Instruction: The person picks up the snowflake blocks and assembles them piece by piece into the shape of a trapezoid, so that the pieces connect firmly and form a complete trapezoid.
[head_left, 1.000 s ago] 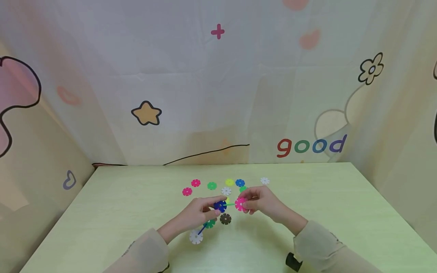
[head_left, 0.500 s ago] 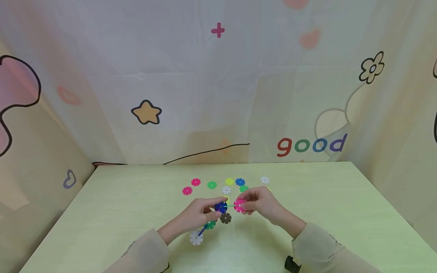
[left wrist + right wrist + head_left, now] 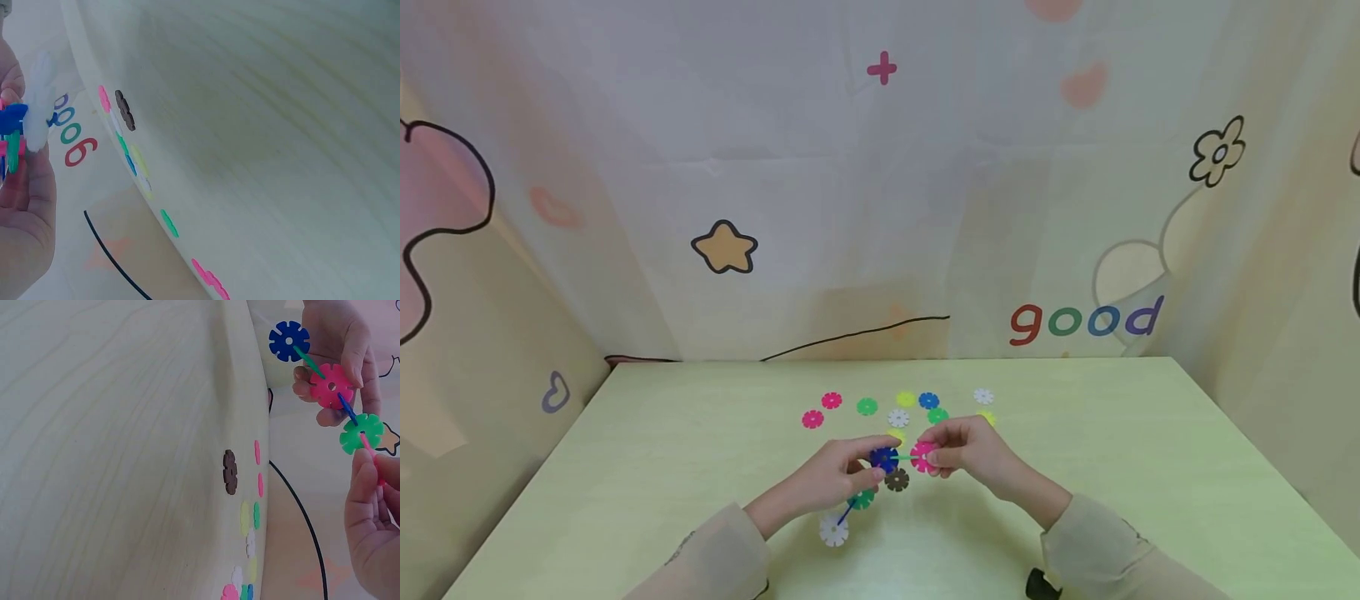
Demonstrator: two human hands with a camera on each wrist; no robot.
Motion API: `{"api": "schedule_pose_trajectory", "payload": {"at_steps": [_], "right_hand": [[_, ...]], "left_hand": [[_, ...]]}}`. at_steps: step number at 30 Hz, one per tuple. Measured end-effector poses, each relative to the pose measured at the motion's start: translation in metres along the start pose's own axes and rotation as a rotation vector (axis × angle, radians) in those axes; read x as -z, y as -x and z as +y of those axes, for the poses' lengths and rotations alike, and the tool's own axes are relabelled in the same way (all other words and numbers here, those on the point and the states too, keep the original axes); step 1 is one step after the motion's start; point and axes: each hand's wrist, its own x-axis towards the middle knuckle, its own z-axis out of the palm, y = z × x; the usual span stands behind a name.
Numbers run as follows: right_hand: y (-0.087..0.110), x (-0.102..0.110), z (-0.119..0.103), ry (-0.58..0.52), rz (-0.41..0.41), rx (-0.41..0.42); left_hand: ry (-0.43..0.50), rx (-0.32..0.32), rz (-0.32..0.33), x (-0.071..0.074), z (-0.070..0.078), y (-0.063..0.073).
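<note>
My left hand point(image 3: 829, 475) grips a chain of interlocking notched plastic discs, with thumb and index finger at a dark blue disc point(image 3: 883, 459). Past that hand, toward me, trail a green disc point(image 3: 862, 499) and a white end disc point(image 3: 833, 530), joined by a blue disc seen edge-on. On the other side, an edge-on green disc point(image 3: 309, 361) reaches the pink end disc point(image 3: 922, 457), pinched by the thumb and fingers of my right hand point(image 3: 973, 450). A pink disc point(image 3: 332, 386) in mid-chain lies by the left fingers, hidden in the head view. The chain is held above the table.
Loose discs lie flat beyond the hands: pink point(image 3: 832, 400), green point(image 3: 867, 407), blue point(image 3: 928, 400), white point(image 3: 983, 396) and several others. A brown disc point(image 3: 897, 480) lies just below the chain. A printed curtain point(image 3: 850, 208) stands behind the pale wooden table point(image 3: 685, 433).
The right hand has shifted slightly left and toward me with the pink disc. A yellow loose disc now shows behind it. The left hand has barely moved.
</note>
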Motion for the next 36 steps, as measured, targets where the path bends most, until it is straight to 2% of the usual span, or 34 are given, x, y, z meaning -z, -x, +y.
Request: {"api": "schedule_pose_trajectory", "payload": {"at_steps": [8, 15, 30, 36], "right_hand": [[0.001, 0.000, -0.001, -0.012, -0.014, -0.027], [0.001, 0.002, 0.000, -0.001, -0.044, -0.011], [0.000, 0.001, 0.003, 0.014, -0.053, 0.012], [-0.001, 0.000, 0.004, 0.018, -0.056, 0.023]], "left_hand": [[0.017, 0.026, -0.035, -0.003, -0.003, -0.002], [-0.037, 0.017, -0.065, -0.007, -0.005, -0.006], [-0.022, 0.031, -0.008, -0.017, -0.002, -0.015], [0.004, 0.040, -0.005, -0.018, -0.002, -0.016]]}}
